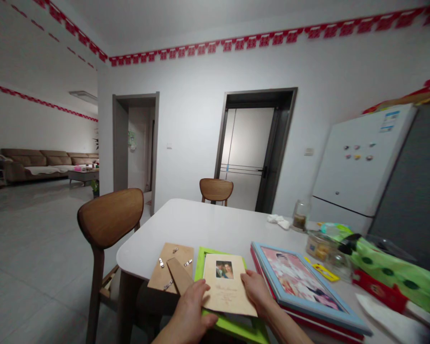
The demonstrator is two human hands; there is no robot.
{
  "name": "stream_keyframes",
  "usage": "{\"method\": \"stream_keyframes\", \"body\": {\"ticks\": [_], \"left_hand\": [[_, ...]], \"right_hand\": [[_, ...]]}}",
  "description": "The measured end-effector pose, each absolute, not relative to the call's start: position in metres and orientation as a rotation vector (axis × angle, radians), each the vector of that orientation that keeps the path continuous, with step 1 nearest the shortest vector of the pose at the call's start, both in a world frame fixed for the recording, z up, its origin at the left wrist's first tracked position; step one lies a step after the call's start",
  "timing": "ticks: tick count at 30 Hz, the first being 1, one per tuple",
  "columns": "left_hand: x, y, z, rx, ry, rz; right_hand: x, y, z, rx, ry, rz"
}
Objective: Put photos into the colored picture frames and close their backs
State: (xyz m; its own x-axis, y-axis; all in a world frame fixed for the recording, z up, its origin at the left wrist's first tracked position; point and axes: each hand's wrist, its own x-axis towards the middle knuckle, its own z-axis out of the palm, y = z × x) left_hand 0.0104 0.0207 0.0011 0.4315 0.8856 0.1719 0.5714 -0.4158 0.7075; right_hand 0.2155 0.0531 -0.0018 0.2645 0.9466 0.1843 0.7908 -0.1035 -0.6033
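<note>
A cream-coloured photo card (225, 294) with a small picture of two people and faint script lies over a lime-green picture frame (199, 265). My left hand (191, 310) is curled at the card's lower left corner, close to the frame's edge. At the card's right edge, my right hand (256, 289) grips it with the thumb on top; its other fingers are mostly hidden. Left of the frame rests a wooden backing board (182, 255) with several metal clips and a flat brown stand leg (179, 275).
A blue-framed picture (263, 255) tops a stack on the right of the white table (215, 222). Beyond it stand a glass jar (300, 222), clear containers and a green bag (397, 272). Wooden chairs (111, 217) stand left and behind; a fridge (361, 157) is at the right.
</note>
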Motion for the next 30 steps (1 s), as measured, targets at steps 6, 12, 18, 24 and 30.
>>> {"method": "stream_keyframes", "body": {"ticks": [6,12,18,24,30], "left_hand": [[0.010,0.016,0.011,2.309,1.117,0.544],[0.010,0.018,0.015,2.436,1.108,0.492],[0.009,0.016,0.014,2.525,1.098,0.504],[0.012,0.015,0.013,2.579,1.129,0.443],[-0.024,0.021,0.010,2.594,1.156,0.521]], "right_hand": [[0.205,0.055,0.001,-1.963,-1.477,0.370],[0.203,0.057,0.007,-2.032,-1.528,0.316],[0.202,0.052,0.013,-2.131,-1.628,0.178],[0.201,0.046,0.010,-2.231,-1.680,0.073],[0.190,0.033,0.006,-2.074,-1.842,-0.143]]}}
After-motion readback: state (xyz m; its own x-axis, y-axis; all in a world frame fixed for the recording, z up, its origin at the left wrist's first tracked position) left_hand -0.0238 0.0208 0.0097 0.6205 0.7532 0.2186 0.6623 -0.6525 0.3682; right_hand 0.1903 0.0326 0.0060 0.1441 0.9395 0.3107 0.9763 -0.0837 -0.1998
